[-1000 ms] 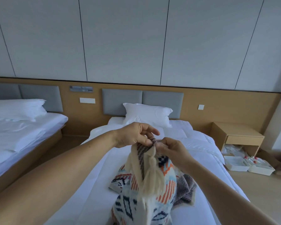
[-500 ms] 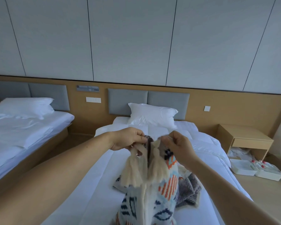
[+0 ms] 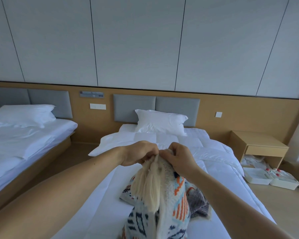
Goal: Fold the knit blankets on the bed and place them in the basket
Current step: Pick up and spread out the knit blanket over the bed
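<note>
While both hands meet above the white-sheeted bed (image 3: pixel 110 195), the left hand (image 3: pixel 138 155) and right hand (image 3: pixel 180 156) pinch matching tasselled corners of the patterned cream, orange and blue knit blanket (image 3: pixel 164 204), probably aligning edges for a fold; it hangs onto the bed.

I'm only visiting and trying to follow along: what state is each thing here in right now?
Patterned blanket: lifted by its top edge, hanging bunched, not folded.
Tassels: dangling.
Left hand: pinching the blanket's top edge.
Right hand: pinching the same edge.
Grey blanket: crumpled on the bed.
Nightstand drawer: shut.
</note>
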Tool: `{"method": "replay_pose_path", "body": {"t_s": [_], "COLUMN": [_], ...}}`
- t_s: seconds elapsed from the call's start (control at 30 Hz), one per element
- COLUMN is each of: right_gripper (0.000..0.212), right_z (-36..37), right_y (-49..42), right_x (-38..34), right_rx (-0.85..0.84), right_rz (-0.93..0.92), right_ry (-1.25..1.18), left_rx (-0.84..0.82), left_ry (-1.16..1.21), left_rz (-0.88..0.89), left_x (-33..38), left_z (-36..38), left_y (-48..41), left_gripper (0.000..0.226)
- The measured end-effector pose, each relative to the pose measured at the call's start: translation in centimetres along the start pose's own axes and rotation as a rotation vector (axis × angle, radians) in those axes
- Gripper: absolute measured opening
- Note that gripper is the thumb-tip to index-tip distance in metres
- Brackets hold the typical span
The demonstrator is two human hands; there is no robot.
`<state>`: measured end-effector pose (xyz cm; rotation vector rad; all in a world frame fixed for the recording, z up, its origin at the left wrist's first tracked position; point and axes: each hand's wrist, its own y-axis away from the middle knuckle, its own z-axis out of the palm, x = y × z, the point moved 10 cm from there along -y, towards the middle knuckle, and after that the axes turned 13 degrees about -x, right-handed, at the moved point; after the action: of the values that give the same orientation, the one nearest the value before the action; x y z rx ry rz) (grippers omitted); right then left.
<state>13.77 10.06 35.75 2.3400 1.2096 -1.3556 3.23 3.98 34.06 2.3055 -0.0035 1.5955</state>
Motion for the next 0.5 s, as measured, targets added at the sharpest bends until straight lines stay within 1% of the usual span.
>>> {"method": "replay_pose_path", "body": {"t_s": [0.1, 0.17, 0.23, 0.3, 0.4, 0.5], "right_gripper": [0.038, 0.038, 0.038, 0.034, 0.024, 0.018], "right_z": [0.3, 0.5, 0.3, 0.2, 0.2, 0.1], "right_y": [-0.1, -0.2, -0.2, -0.2, -0.2, 0.0], "right_x": [0.2, 0.3, 0.5, 0.7, 0.9, -0.1], "right_rx": [-0.013, -0.03, -0.049, -0.099, -0.161, -0.192], "right_rz": [0.03, 0.036, 0.028, 0.009, -0.044, -0.125], "right_ry": [-0.025, -0.029, -0.045, -0.048, -0.059, -0.063], "left_rx": [-0.001, 0.027, 0.007, -0.015, 0.007, 0.14], "left_ry": [-0.132, -0.161, -0.149, -0.106, 0.084, 0.212], "left_rz": [0.01, 0.028, 0.032, 0.017, 0.025, 0.068], "left_x": [-0.2, -0.3, -0.1, 0.0, 0.2, 1.0], "left_z": [0.1, -0.1, -0.4, -0.8, -1.2, -2.6], "left_y": [-0.2, -0.3, 0.0, 0.5, 0.8, 1.1], "left_gripper": [0.041, 0.033, 0.017, 0.004, 0.01, 0.012]}}
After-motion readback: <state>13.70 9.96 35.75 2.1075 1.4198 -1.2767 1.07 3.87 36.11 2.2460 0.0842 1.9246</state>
